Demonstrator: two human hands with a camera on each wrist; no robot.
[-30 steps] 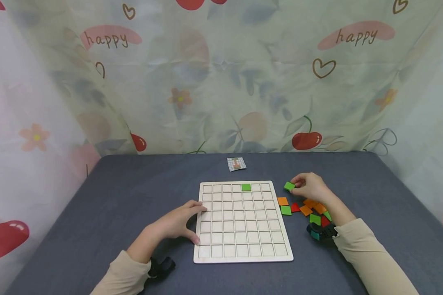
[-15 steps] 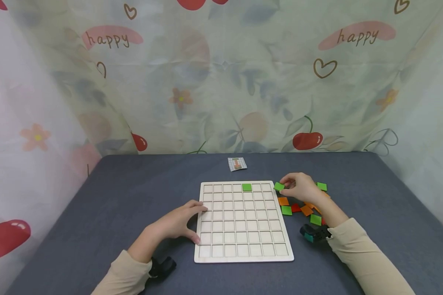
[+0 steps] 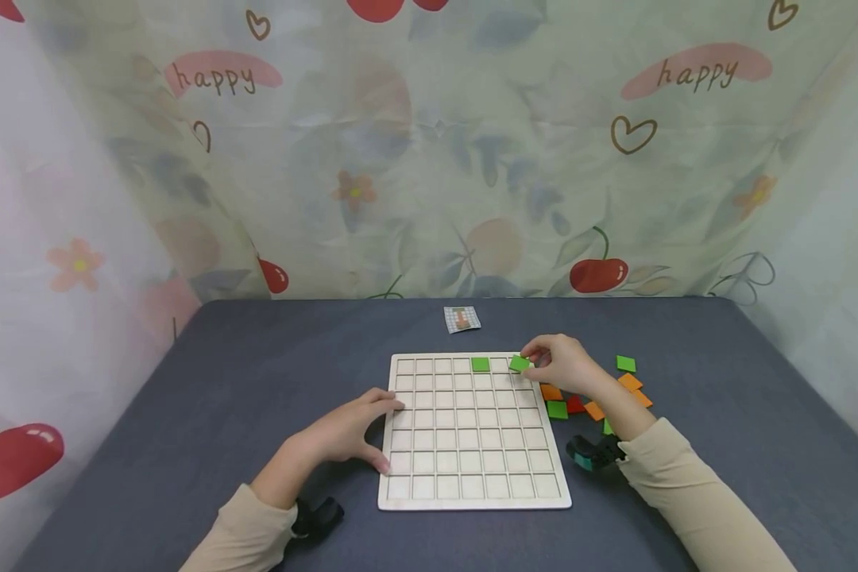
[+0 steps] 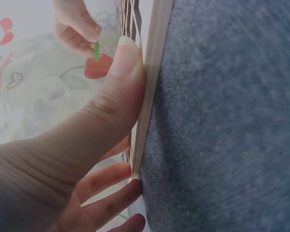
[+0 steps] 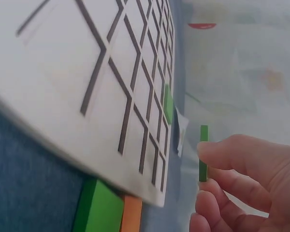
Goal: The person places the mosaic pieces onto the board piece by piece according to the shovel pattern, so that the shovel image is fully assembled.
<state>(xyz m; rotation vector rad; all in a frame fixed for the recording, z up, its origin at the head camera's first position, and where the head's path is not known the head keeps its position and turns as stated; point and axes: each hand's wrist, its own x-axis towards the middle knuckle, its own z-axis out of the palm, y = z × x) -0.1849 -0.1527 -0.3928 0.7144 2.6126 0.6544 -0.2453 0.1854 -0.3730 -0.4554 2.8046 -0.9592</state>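
Observation:
A white gridded board lies on the dark cloth, with one green tile in its far row. My left hand rests against the board's left edge, thumb and fingers spread; the left wrist view shows the thumb on the rim. Between thumb and fingers my right hand pinches another green tile over the board's far right corner. In the right wrist view that tile is seen edge-on, held clear of the board.
Right of the board lie loose green, orange and red tiles, partly hidden by the right forearm. A small printed card lies beyond the board. A patterned curtain hangs behind the table.
My right hand has moved left with the pinched green tile, from beside the board to over its far right corner. More loose tiles show behind the forearm. My left hand has stayed at the edge.

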